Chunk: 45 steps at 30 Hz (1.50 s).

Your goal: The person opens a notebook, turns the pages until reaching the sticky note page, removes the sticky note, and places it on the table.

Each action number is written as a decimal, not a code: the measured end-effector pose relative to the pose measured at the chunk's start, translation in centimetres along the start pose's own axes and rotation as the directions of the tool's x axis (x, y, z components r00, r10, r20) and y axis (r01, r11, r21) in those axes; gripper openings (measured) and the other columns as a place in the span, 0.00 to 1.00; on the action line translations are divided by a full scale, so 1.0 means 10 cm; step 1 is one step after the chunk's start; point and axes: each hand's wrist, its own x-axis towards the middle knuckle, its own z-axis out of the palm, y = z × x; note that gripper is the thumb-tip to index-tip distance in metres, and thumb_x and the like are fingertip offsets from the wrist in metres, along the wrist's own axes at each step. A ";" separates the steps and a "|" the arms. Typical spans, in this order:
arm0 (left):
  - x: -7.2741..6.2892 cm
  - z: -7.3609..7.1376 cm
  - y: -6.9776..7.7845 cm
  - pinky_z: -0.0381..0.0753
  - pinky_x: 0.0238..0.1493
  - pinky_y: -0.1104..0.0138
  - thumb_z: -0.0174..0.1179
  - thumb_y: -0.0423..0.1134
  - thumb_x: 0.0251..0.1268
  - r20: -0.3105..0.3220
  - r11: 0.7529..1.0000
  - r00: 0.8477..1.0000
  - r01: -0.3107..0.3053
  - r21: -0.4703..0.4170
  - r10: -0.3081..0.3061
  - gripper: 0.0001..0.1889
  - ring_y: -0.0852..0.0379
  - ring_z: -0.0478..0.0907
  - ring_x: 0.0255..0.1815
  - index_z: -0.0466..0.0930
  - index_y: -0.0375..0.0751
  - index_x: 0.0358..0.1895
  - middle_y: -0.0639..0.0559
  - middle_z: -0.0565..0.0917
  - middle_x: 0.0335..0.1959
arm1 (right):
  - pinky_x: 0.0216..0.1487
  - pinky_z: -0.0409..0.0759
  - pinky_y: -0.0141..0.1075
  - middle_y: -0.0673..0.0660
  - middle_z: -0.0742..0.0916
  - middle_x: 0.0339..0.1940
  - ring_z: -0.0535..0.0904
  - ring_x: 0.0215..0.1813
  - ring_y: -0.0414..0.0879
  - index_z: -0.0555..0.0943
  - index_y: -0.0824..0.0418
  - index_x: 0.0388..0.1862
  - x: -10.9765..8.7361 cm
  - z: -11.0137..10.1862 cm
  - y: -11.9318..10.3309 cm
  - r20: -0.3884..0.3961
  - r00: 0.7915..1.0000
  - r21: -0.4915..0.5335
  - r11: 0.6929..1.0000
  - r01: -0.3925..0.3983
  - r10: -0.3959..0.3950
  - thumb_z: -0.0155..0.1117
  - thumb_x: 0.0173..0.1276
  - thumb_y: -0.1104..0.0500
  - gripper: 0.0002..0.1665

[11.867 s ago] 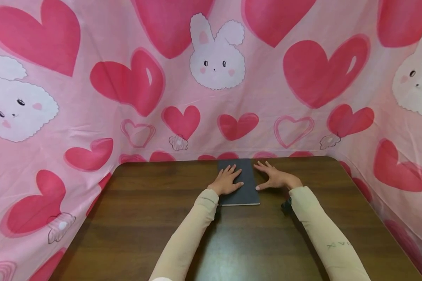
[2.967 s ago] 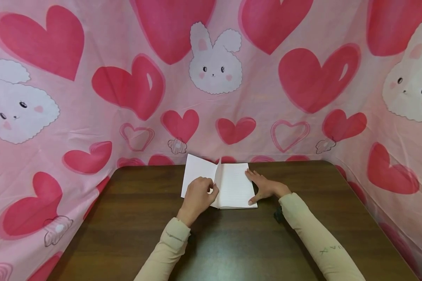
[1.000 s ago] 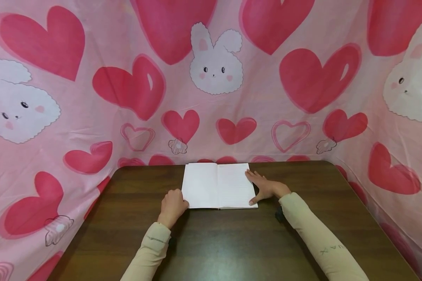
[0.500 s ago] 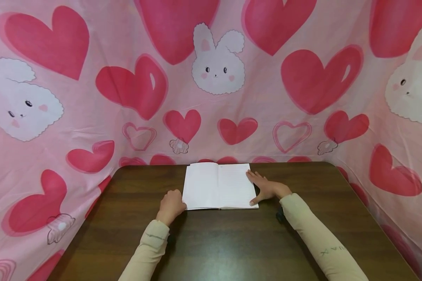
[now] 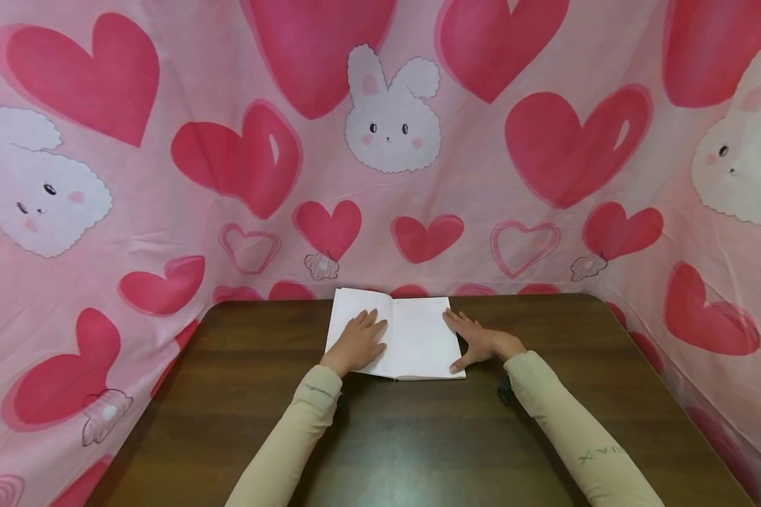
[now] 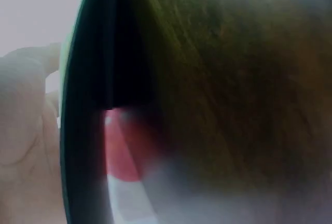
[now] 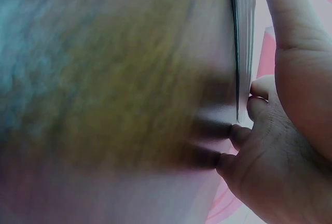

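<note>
An open notebook (image 5: pixel 425 338) with white pages lies near the far edge of the table, its right page faintly lined. My left hand (image 5: pixel 358 340) rests on the left page with fingers spread. The left half looks slightly raised at its outer side; in the left wrist view the dark cover (image 6: pixel 83 146) stands between that hand and the table. At the right edge, my right hand (image 5: pixel 480 340) touches the notebook with fingertips and thumb apart and fairly straight. The right wrist view shows the page edges (image 7: pixel 245 42) beside this hand; the fingertips touch the table there.
The brown wooden table (image 5: pixel 393 443) has rounded far corners. A pink cloth (image 5: pixel 469 183) with hearts and rabbits hangs behind it and along both sides. A small dark device (image 5: pixel 506 391) sits under the right wrist.
Earlier the notebook was closed, dark cover up; a leaf was then turned left. In the last half second my left hand moved from the lower left edge onto the left page. The right hand stayed.
</note>
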 end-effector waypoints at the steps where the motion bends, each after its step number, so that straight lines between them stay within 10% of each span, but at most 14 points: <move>1: 0.04 0.02 0.00 0.58 0.77 0.43 0.54 0.47 0.78 0.031 1.000 0.999 0.017 -0.004 -0.017 0.28 0.35 0.57 0.80 0.68 0.37 0.74 0.32 0.62 0.78 | 0.75 0.34 0.71 0.70 0.40 0.84 0.30 0.82 0.72 0.37 0.70 0.83 0.00 0.00 -0.01 0.001 1.000 -0.002 1.000 -0.003 0.003 0.79 0.57 0.40 0.77; 17: 0.13 0.12 -0.11 0.39 0.80 0.41 0.42 0.56 0.82 0.288 0.959 0.948 0.198 -0.204 -0.135 0.36 0.38 0.35 0.84 0.43 0.49 0.84 0.42 0.40 0.85 | 0.75 0.34 0.70 0.69 0.40 0.84 0.30 0.82 0.71 0.36 0.69 0.83 0.04 -0.01 -0.06 -0.004 1.000 0.000 1.000 -0.016 0.016 0.79 0.56 0.41 0.77; 36: 0.13 0.10 -0.09 0.44 0.79 0.40 0.47 0.53 0.81 0.276 0.952 0.950 0.211 -0.222 -0.147 0.35 0.37 0.41 0.84 0.48 0.46 0.83 0.40 0.45 0.84 | 0.75 0.32 0.71 0.69 0.40 0.84 0.29 0.82 0.70 0.36 0.68 0.83 0.05 0.00 -0.08 0.009 1.000 0.011 1.000 -0.021 0.021 0.79 0.56 0.41 0.77; 45: 0.17 0.16 -0.11 0.50 0.76 0.36 0.52 0.51 0.79 0.162 0.955 0.983 0.129 -0.267 -0.088 0.34 0.31 0.50 0.81 0.58 0.38 0.80 0.34 0.55 0.81 | 0.75 0.32 0.70 0.68 0.40 0.84 0.29 0.82 0.70 0.36 0.67 0.83 0.03 0.02 -0.02 0.001 0.999 0.011 0.999 -0.044 0.044 0.79 0.56 0.41 0.77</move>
